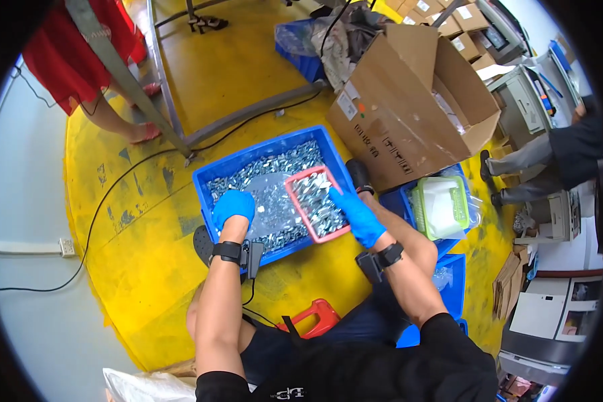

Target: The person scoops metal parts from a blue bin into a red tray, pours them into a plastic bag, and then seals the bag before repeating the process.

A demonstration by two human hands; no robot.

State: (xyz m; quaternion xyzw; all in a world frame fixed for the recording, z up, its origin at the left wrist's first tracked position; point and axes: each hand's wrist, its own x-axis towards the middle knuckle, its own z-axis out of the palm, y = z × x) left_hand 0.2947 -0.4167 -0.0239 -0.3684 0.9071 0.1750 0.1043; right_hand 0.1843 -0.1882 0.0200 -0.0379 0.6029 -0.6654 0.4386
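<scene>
A blue plastic bin on the floor in front of me holds many small shiny metal pieces, with a bare patch of its bottom showing in the middle. My left hand, in a blue glove, is down in the bin's left side; its fingers are hidden beneath it. My right hand, also gloved in blue, grips the right rim of a pink rectangular basket. This basket is tilted over the bin's right part and filled with the same metal pieces.
A large open cardboard box stands beyond the bin to the right. Near my right leg, a green basket sits on blue bins. A red plastic object lies by my legs. A metal frame and black cable cross the floor; two people stand nearby.
</scene>
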